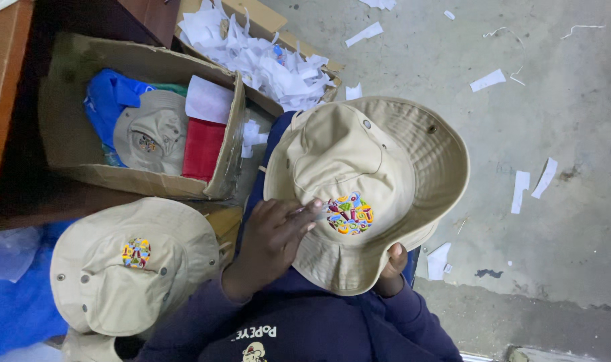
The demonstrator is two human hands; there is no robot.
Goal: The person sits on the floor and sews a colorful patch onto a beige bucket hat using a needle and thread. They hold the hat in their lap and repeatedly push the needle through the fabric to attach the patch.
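Note:
A beige bucket hat (379,167) with a colourful embroidered patch (349,214) is held up over my lap. My left hand (275,238) rests flat on its crown, fingertips touching the patch's left edge. My right hand (394,265) grips the brim from underneath, mostly hidden by the hat. A second beige hat (134,268) with a similar patch lies at the lower left, apart from both hands.
An open cardboard box (78,154) at the left holds a beige hat, blue and red cloth and white paper. Another box (265,53) behind it is full of white paper scraps. Paper strips litter the concrete floor (533,134). Blue fabric (17,308) lies at lower left.

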